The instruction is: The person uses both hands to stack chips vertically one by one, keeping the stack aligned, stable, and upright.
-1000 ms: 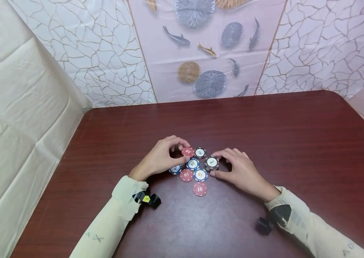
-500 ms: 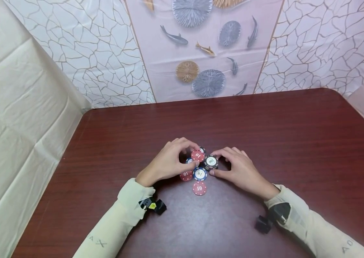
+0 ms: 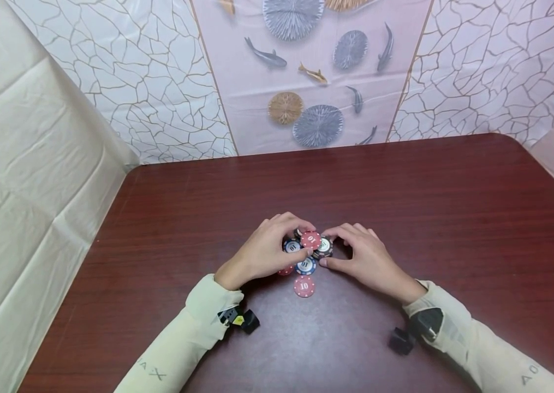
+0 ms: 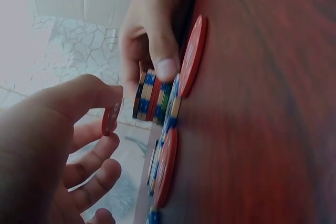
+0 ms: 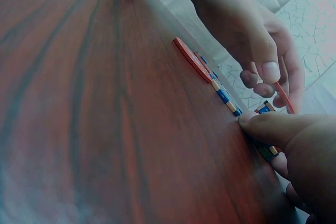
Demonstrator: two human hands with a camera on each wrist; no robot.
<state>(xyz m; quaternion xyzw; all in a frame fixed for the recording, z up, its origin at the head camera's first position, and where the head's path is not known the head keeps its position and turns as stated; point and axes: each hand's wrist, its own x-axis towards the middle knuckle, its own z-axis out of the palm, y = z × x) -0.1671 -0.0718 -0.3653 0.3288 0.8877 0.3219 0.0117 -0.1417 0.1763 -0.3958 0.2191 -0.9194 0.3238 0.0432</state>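
My left hand [image 3: 272, 245] pinches a red poker chip [image 3: 311, 240] marked 10 by its edges, tilted in the left wrist view and raised beside a stack of poker chips [image 4: 150, 98]. That stack, topped by a black chip [image 3: 325, 246], stands between the thumb and fingers of my right hand [image 3: 362, 259], which grips its sides. In the left wrist view the stack has black, blue, red and green layers. Blue chips [image 3: 305, 266] lie flat just left of it, and a red chip [image 3: 304, 286] lies nearest me. Another red chip [image 3: 285, 270] is partly hidden under my left hand.
The dark red wooden table [image 3: 183, 202] reaches back to a patterned cloth wall [image 3: 168, 82]. A pale cloth [image 3: 36, 191] hangs along the left side. Each wrist carries a black camera, such as the right one [image 3: 401, 341].
My left hand has carried the red chip rightward from the left side of the group to over the stack's edge in the head view. My right hand has stayed at the stack.
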